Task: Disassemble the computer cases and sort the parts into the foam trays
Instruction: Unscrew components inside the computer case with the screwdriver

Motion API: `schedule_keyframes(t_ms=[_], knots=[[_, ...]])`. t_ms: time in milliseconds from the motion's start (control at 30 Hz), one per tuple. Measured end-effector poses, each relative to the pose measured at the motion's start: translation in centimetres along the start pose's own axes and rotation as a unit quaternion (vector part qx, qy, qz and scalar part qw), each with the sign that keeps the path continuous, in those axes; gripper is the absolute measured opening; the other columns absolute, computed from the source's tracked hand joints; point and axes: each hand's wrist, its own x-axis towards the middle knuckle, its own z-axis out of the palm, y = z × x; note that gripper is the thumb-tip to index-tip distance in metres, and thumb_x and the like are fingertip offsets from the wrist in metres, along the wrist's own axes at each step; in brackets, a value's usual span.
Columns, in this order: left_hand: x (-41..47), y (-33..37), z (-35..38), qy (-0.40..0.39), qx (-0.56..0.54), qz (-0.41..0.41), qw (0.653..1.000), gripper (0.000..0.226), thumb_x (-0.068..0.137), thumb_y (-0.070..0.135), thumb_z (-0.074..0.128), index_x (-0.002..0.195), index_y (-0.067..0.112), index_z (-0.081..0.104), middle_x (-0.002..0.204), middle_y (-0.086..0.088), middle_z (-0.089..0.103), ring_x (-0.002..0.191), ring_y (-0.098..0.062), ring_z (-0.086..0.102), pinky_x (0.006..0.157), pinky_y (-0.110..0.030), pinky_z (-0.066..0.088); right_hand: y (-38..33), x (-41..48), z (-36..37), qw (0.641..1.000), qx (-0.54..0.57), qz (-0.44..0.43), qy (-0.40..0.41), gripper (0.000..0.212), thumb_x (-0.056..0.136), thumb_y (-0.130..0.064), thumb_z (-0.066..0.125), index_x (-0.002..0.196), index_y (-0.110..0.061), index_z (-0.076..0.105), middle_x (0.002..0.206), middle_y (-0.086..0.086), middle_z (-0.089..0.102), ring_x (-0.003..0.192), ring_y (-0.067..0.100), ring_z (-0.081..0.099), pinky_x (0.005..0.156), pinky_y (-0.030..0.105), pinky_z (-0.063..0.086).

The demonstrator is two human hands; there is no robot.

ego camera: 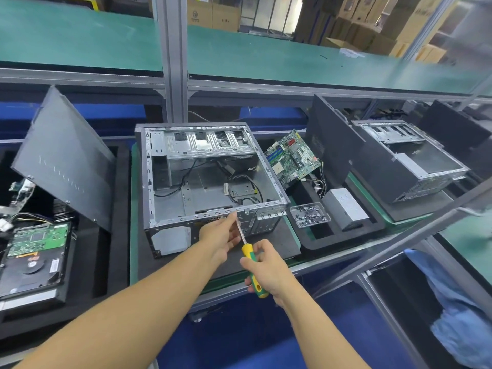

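An open grey computer case [170, 179] lies on its side in the middle of the bench, almost gutted, with loose black cables inside. My right hand [266, 267] grips the yellow and green handle of a screwdriver [251, 265]. The shaft points up at the case's near rear panel. My left hand [222, 237] pinches the metal shaft near its tip, right at the case's lower edge. A green motherboard [292, 157] leans in the black foam tray [335, 235] to the right of the case.
In the right tray lie a clear box of screws [309, 215] and a grey power supply [346, 206]. A second case [407, 161] stands further right. To the left, a side panel [64, 158] leans over a foam tray [106, 251] with a hard drive [34, 257].
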Motion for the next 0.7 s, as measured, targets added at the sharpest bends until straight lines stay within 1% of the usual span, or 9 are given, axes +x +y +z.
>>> schedule_keyframes(t_ms=[133,267,300,367,467,567,633,700], knots=[[0.3,-0.2,-0.1,-0.009,-0.021,-0.001,1.000,0.016,0.088,0.021,0.073,0.098,0.009,0.071,0.085,-0.005,0.074,0.075,-0.017,0.069,0.058,-0.028,0.053,0.1,0.0,-0.3,1.000,-0.014,0.003,0.001,0.022,0.095,-0.022,0.064,0.106,-0.024,0.046,0.110,0.009,0.059,0.058,0.012,0.062,0.055,0.029,0.059],[-0.1,-0.8,0.0,-0.054,-0.017,0.012,0.998,0.010,0.096,0.017,0.062,0.095,0.009,0.067,0.080,-0.006,0.068,0.072,-0.017,0.065,0.061,-0.028,0.052,0.6,-0.1,-1.2,0.999,-0.032,0.007,0.001,0.019,0.092,-0.023,0.060,0.104,-0.027,0.046,0.107,0.009,0.061,0.053,0.012,0.055,0.047,0.026,0.049],[-0.2,-0.9,0.2,-0.064,-0.015,0.022,0.998,0.011,0.097,0.017,0.060,0.093,0.009,0.066,0.079,-0.006,0.066,0.071,-0.017,0.064,0.063,-0.028,0.052,0.7,-0.2,-1.5,0.999,-0.036,0.005,0.001,0.018,0.091,-0.023,0.059,0.103,-0.027,0.046,0.103,0.008,0.062,0.051,0.012,0.054,0.046,0.026,0.047],[-0.7,-0.7,0.7,-0.082,-0.009,0.045,0.996,0.013,0.099,0.016,0.057,0.091,0.009,0.065,0.078,-0.006,0.065,0.069,-0.016,0.061,0.063,-0.028,0.052,0.6,-0.3,-2.5,0.999,-0.044,-0.006,-0.001,0.016,0.088,-0.025,0.057,0.101,-0.028,0.047,0.090,0.005,0.062,0.048,0.012,0.052,0.044,0.027,0.044],[-1.7,-0.2,1.8,-0.104,0.001,0.090,0.991,0.014,0.099,0.015,0.055,0.092,0.007,0.065,0.079,-0.006,0.063,0.070,-0.018,0.059,0.061,-0.028,0.053,0.1,-0.3,-4.5,0.999,-0.032,-0.034,-0.014,0.011,0.084,-0.026,0.057,0.090,-0.031,0.050,0.069,-0.005,0.058,0.048,0.019,0.052,0.044,0.029,0.043],[-2.2,1.1,3.5,-0.090,-0.022,0.152,0.984,0.018,0.102,0.012,0.050,0.090,0.007,0.064,0.075,-0.004,0.060,0.066,-0.016,0.059,0.059,-0.028,0.053,-0.7,-0.2,-6.7,0.997,0.015,-0.060,-0.038,0.010,0.079,-0.024,0.058,0.086,-0.025,0.050,0.063,0.000,0.055,0.043,0.024,0.049,0.041,0.026,0.042],[-2.1,2.5,4.6,-0.099,0.011,0.190,0.977,0.020,0.102,0.012,0.050,0.090,0.008,0.065,0.073,-0.003,0.062,0.064,-0.013,0.061,0.058,-0.026,0.053,-1.3,0.1,-7.9,0.995,0.061,-0.069,-0.049,0.014,0.078,-0.025,0.060,0.087,-0.021,0.051,0.068,0.005,0.054,0.043,0.024,0.049,0.043,0.029,0.044],[-1.7,3.8,5.7,-0.145,0.125,0.228,0.954,0.019,0.101,0.014,0.052,0.090,0.011,0.068,0.075,-0.002,0.067,0.065,-0.011,0.063,0.058,-0.023,0.054,-2.0,0.6,-8.8,0.994,0.082,-0.071,-0.025,0.014,0.078,-0.023,0.060,0.087,-0.018,0.052,0.073,0.008,0.057,0.044,0.026,0.053,0.044,0.032,0.047]])
